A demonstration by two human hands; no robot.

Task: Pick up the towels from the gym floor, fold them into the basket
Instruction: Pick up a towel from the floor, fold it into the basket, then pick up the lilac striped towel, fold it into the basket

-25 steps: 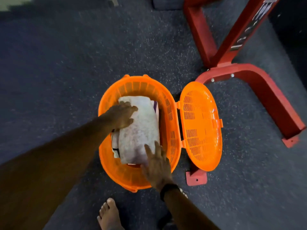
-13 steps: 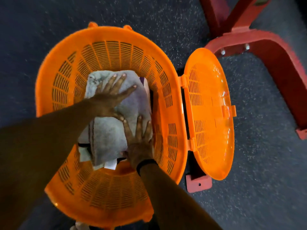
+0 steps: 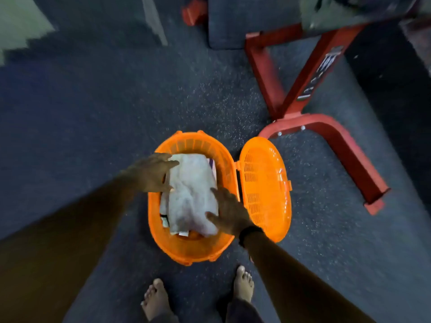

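Note:
An orange slatted basket (image 3: 186, 250) stands on the dark gym floor, its lid (image 3: 265, 190) swung open to the right. A folded pale grey towel (image 3: 190, 192) lies on top of other folded cloth inside it. My left hand (image 3: 151, 173) hovers with straight fingers over the towel's upper left edge. My right hand (image 3: 229, 212) is over the towel's lower right corner, fingers spread and relaxed; whether either hand touches the towel is unclear through the blur.
A red steel machine frame (image 3: 310, 117) stands right behind the basket and runs to the right. A dark pad (image 3: 233, 24) sits at the top. My bare feet (image 3: 156, 299) are just below the basket on the speckled floor.
The camera has pulled back up from the basket. Both hands, pressed flat on the towel half a second ago, have shifted outward to its edges.

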